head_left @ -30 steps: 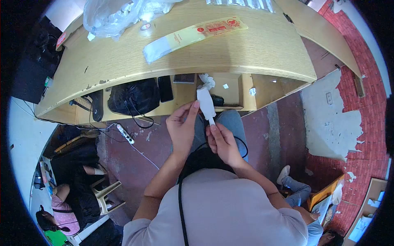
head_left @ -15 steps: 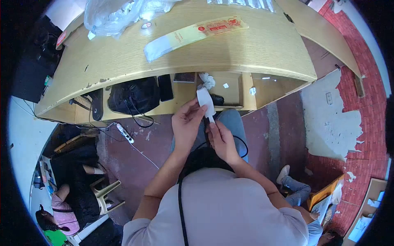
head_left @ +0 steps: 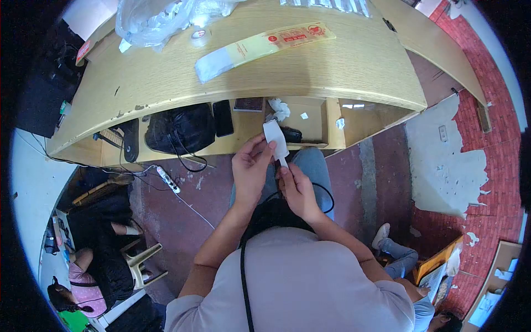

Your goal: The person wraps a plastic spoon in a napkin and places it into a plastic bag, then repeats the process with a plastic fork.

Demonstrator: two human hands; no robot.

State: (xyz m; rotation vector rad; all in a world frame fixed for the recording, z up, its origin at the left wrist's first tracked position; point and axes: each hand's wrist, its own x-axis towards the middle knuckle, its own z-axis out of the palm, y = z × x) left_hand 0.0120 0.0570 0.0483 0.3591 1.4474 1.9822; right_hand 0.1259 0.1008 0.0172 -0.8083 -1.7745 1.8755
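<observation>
In front of my lap I hold a small white paddle-shaped piece [head_left: 275, 134], its broad flat end up and its narrow stem down. My left hand [head_left: 251, 166] pinches the broad part at its left edge, thumb on the face. Lower down, the fingers of my right hand [head_left: 297, 191] are closed round the narrow stem. Just beyond the piece is an open drawer [head_left: 315, 124] under the desk, with crumpled white tissue [head_left: 280, 109] and a small black item [head_left: 291, 134] in it.
On the desk [head_left: 354, 66] lie a long yellow and white packet [head_left: 265, 50], a roll of tape [head_left: 199, 37] and a clear plastic bag [head_left: 152, 22]. A black bag [head_left: 182, 130] and a phone [head_left: 223, 118] sit below the desktop. Other people sit behind on both sides.
The white piece has shifted very slightly left and down. Both hands keep the same hold on it.
</observation>
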